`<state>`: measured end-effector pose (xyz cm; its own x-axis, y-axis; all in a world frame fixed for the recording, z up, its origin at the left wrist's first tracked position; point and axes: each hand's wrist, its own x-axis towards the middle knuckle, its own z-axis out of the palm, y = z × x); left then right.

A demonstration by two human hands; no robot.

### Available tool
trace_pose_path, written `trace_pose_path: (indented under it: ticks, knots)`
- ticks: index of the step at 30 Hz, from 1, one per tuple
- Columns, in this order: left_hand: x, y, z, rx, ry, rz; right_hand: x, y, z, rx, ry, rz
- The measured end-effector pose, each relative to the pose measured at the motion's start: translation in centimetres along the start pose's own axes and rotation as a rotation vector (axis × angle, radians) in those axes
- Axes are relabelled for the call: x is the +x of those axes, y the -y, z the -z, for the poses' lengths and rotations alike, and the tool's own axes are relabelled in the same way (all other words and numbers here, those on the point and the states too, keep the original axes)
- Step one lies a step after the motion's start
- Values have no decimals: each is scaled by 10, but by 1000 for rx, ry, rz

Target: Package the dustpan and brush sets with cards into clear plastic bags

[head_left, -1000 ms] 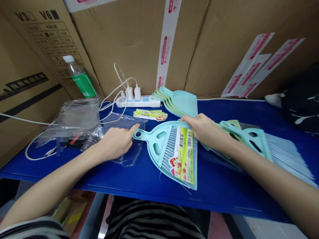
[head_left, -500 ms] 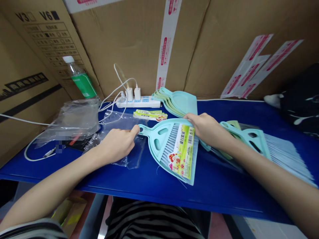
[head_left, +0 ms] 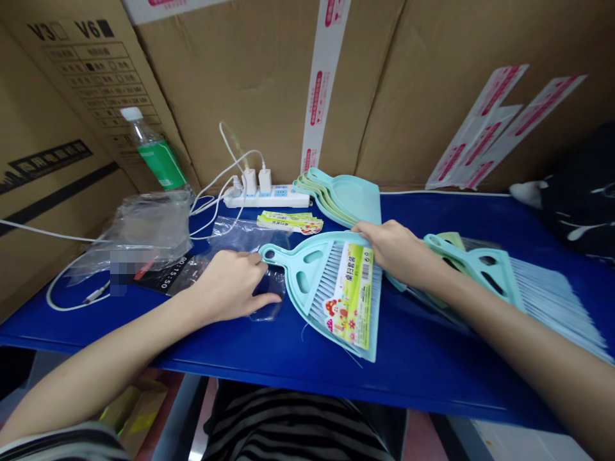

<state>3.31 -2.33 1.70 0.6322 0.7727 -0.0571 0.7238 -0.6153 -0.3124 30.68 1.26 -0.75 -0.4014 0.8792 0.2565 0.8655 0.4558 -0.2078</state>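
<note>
Between the two hands, over the near middle of the blue desk (head_left: 427, 365), is the aqua dustpan-and-brush set (head_left: 307, 272) I am watching from my remote seat. The right hand (head_left: 396, 250) has its fingers closed over the set's far edge; I read that as a hold, though the thumb is hidden from me. The left hand (head_left: 230, 282) sits beside the handle end, fingers curled, thumb spread away; I cannot tell whether it has hold of anything. My worry is the printed label card (head_left: 353, 294): it lies across the bristles (head_left: 324, 291), and if it is loose, a tilt could slide it askew. Brush and pan might part with only the far edge held. The clear plastic bag (head_left: 275, 294) by the left hand could snag on those fingers. The set looks neatly nested, its card yellow-green and white with a red-capped cartoon, a few stray bristles poking past the near rim.
</note>
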Motion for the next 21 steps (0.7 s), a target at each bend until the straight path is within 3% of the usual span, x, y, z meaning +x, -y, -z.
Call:
trace_pose_path:
  ticks: [9, 21]
  knots:
    - [2, -2, -1, -6, -16, -7, -1, 2, -1, 63, 34, -55]
    - [1, -1, 0, -10, -61, 20, -1, 4, 0, 164, 59, -14]
